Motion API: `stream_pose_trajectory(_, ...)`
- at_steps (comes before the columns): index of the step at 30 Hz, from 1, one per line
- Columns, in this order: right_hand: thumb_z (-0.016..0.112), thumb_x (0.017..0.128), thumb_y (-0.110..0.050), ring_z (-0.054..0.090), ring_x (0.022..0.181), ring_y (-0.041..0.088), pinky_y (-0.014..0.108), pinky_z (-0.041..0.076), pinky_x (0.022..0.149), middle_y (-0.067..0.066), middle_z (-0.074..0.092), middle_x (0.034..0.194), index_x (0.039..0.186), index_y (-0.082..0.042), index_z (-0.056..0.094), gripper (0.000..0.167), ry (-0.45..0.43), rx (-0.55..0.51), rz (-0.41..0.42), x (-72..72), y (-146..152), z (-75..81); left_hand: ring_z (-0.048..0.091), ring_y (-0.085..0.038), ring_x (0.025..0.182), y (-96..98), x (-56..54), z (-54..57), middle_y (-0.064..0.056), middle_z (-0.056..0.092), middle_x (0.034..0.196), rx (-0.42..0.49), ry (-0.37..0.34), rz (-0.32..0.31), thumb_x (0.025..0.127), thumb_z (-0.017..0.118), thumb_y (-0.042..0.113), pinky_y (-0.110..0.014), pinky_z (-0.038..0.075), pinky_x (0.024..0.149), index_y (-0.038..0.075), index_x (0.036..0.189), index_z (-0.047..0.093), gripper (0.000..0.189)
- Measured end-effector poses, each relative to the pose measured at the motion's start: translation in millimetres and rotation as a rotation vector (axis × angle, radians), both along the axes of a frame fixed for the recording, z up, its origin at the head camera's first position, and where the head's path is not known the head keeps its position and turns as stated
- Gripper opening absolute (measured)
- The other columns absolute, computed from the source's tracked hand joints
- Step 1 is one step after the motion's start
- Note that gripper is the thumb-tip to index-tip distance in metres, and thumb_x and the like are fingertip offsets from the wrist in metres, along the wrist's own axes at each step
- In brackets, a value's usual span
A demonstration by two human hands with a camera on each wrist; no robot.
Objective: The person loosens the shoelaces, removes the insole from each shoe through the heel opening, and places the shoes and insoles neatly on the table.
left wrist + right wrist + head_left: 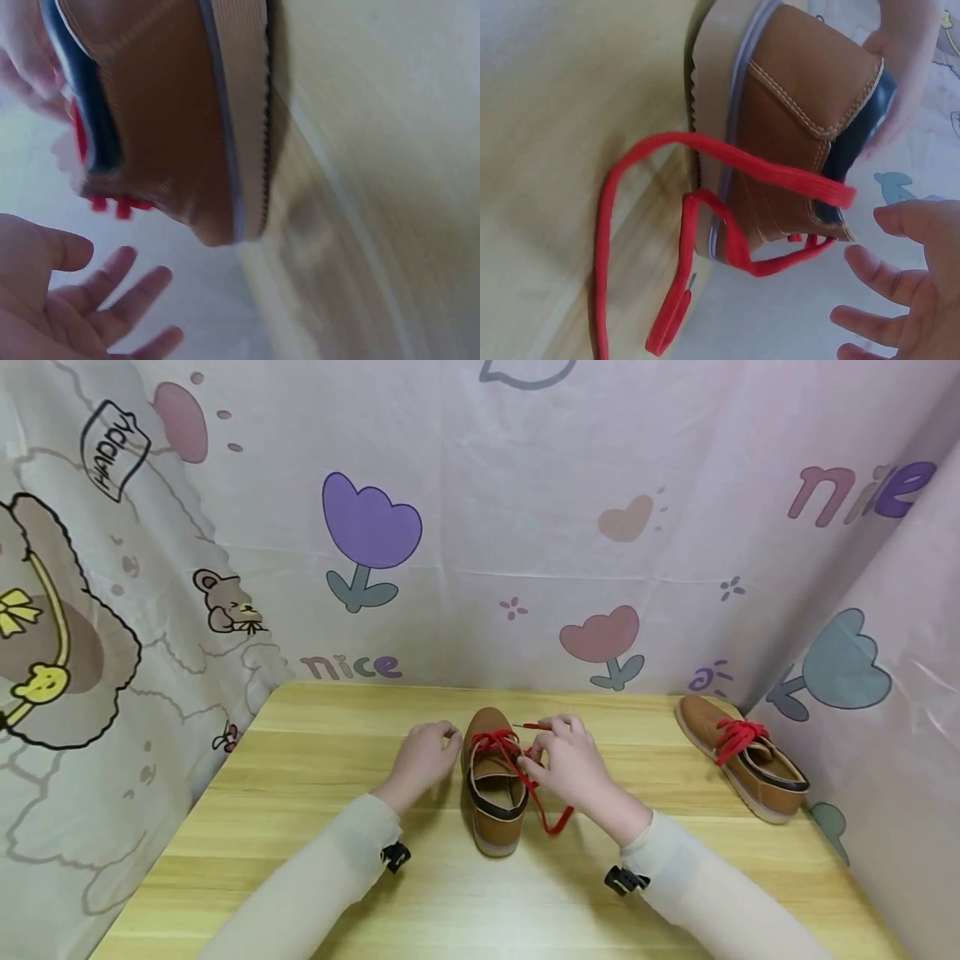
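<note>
A brown shoe (495, 827) with a dark collar stands upright on the table, toe pointing away. Red laces (495, 742) cross its front, and loose lengths of red lace (667, 142) trail off its right side onto the table. My left hand (427, 756) is beside the shoe's left side near the toe; in the left wrist view its fingers are spread and hold nothing. On the other side, my right hand (570, 764) hovers by the laces. The right wrist view shows its thumb and fingers apart, close to the lace but not gripping it.
A second brown shoe (772, 785), with its red lace (738, 739) tied, sits at the table's right edge. Behind the wooden table (337, 860) hangs a printed curtain (465, 527), which also covers both sides.
</note>
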State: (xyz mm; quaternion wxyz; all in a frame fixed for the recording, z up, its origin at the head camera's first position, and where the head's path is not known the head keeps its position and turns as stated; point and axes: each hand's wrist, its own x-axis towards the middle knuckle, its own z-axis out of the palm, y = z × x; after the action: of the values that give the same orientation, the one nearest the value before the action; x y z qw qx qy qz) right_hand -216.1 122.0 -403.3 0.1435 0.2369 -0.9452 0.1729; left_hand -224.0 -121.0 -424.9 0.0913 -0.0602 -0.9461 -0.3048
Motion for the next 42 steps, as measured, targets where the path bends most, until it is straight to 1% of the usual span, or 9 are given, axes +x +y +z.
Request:
stream_pose_trajectory(4,0.078,0.084,-0.044,0.049,0.12,0.037,0.055,0.045,0.093,0.012,0.064,0.123,0.063,-0.024,0.058,0.035,0.01,0.048,0.002,5.8,-0.3,-5.6,0.054,-0.038,0.126,0.7,-15.2,-10.8,-0.013,0.067,0.126,0.097,-0.05,-0.04,0.103,0.053,0.02,-0.051,0.04,0.109,0.004,0.123,0.069,0.03)
stream_pose_trajectory(7,0.077,0.083,-0.05,0.049,0.12,0.037,0.055,0.046,0.09,0.011,0.065,0.121,0.06,-0.024,0.057,0.04,-0.008,0.092,-0.012,9.1,-2.2,-10.1,0.051,-0.038,0.13,3.6,-26.1,-20.2,-0.014,0.064,0.132,0.12,-0.061,-0.072,0.104,0.053,0.02,-0.051,0.037,0.111,0.004,0.131,0.066,0.033)
stream_pose_trajectory(14,0.078,0.082,-0.048,0.047,0.122,0.036,0.055,0.046,0.086,0.009,0.064,0.124,0.059,-0.025,0.056,0.04,-0.062,0.141,-0.017,13.0,-7.1,-12.6,0.045,-0.043,0.135,11.1,-49.2,-31.2,-0.018,0.06,0.137,0.022,-0.094,-0.111,0.105,0.053,0.027,-0.054,0.034,0.113,0.004,0.139,0.06,0.042)
stream_pose_trajectory(19,0.078,0.083,-0.044,0.047,0.122,0.037,0.055,0.045,0.089,0.011,0.064,0.124,0.058,-0.026,0.054,0.039,-0.079,0.142,-0.005,14.3,-8.4,-12.7,0.047,-0.041,0.134,9.8,-55.4,-33.4,-0.017,0.06,0.137,0.005,-0.129,-0.104,0.103,0.057,0.029,-0.05,0.034,0.114,0.005,0.138,0.06,0.043)
stream_pose_trajectory(25,0.079,0.083,-0.039,0.048,0.121,0.036,0.055,0.045,0.093,0.011,0.064,0.123,0.06,-0.026,0.058,0.035,-0.058,0.123,0.014,12.5,-8.8,-14.7,0.053,-0.037,0.13,8.1,-58.5,-34.6,-0.014,0.063,0.134,0.05,-0.137,-0.102,0.102,0.059,0.025,-0.048,0.038,0.111,0.003,0.132,0.065,0.038)
stream_pose_trajectory(29,0.079,0.084,-0.037,0.048,0.121,0.037,0.055,0.045,0.094,0.011,0.064,0.124,0.061,-0.025,0.059,0.032,-0.048,0.111,0.025,12.1,-8.3,-16.5,0.055,-0.035,0.128,8.9,-57.8,-34.4,-0.012,0.064,0.132,0.093,-0.158,-0.066,0.101,0.061,0.024,-0.047,0.041,0.109,0.004,0.129,0.068,0.035)
stream_pose_trajectory(32,0.081,0.084,-0.035,0.047,0.123,0.038,0.057,0.044,0.095,0.012,0.064,0.125,0.065,-0.022,0.064,0.028,-0.041,0.105,0.035,11.5,-7.4,-17.6,0.057,-0.034,0.126,9.7,-54.1,-32.5,-0.01,0.066,0.131,0.101,-0.18,-0.01,0.099,0.064,0.024,-0.047,0.043,0.107,0.006,0.127,0.07,0.034)
stream_pose_trajectory(37,0.082,0.084,-0.033,0.044,0.128,0.039,0.059,0.043,0.098,0.013,0.062,0.129,0.078,-0.017,0.073,0.019,-0.045,0.118,0.044,6.5,-2.4,-17.8,0.061,-0.032,0.12,11.1,-41.5,-23.5,-0.007,0.067,0.129,0.008,-0.232,0.129,0.098,0.065,0.03,-0.05,0.047,0.101,0.012,0.128,0.071,0.035)
stream_pose_trajectory(42,0.082,0.084,-0.031,0.043,0.129,0.039,0.059,0.043,0.099,0.014,0.06,0.133,0.074,-0.019,0.069,0.021,-0.043,0.132,0.052,-1.5,4.4,-17.5,0.064,-0.029,0.114,11.2,-27.7,-18.9,-0.003,0.068,0.128,-0.09,-0.258,0.229,0.098,0.064,0.039,-0.052,0.045,0.098,0.017,0.129,0.07,0.038)
